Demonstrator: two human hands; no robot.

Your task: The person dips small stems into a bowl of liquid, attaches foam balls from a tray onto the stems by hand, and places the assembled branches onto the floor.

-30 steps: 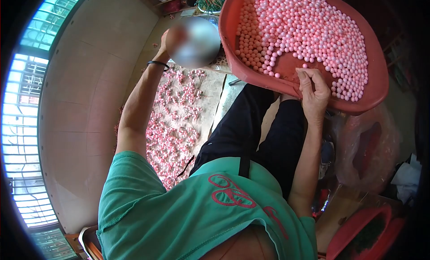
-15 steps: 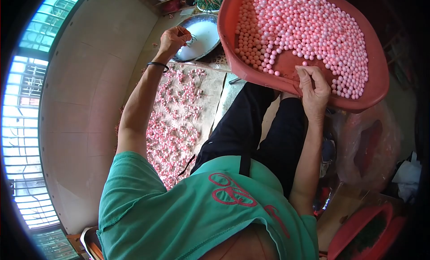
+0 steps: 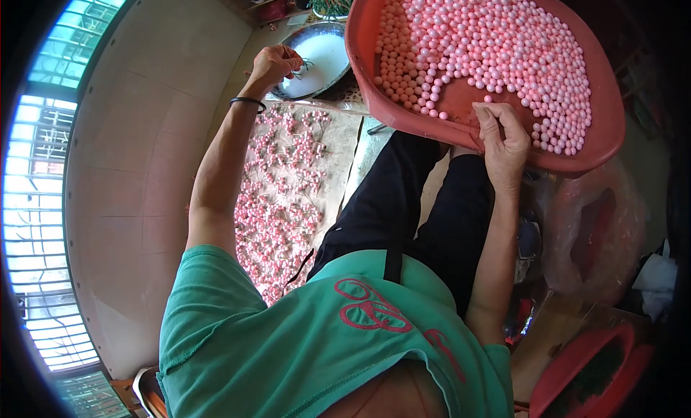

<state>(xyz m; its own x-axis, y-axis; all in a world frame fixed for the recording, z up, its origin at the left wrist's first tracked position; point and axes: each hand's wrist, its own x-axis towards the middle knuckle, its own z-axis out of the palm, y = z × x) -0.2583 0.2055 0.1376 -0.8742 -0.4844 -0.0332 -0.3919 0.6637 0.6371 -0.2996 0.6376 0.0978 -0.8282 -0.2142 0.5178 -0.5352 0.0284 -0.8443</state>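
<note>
My left hand (image 3: 274,64) is closed in a pinch on a small sprig of thin green stems (image 3: 304,64). The sprig's tips hang over a round dark-rimmed pan (image 3: 338,67) that holds a white substance. Over the near rim of a red plastic basin (image 3: 396,115), my right hand (image 3: 506,141) has its thumb and forefinger pressed together; whatever they may hold is too small to make out. Pink pearly beads (image 3: 497,40) fill much of the basin, and a single pink bead (image 3: 488,98) lies just beyond the right fingertips.
Many pink bead clusters on stems (image 3: 277,216) lie spread on a pale sheet (image 3: 338,141) left of my legs. A clear plastic bag (image 3: 597,238) is on the right, above a red tub (image 3: 576,375) with dark green contents. A barred window (image 3: 47,223) lines the left side.
My left hand has shifted slightly left with the sprig, still by the pan. The right hand stays almost in place at the basin.
</note>
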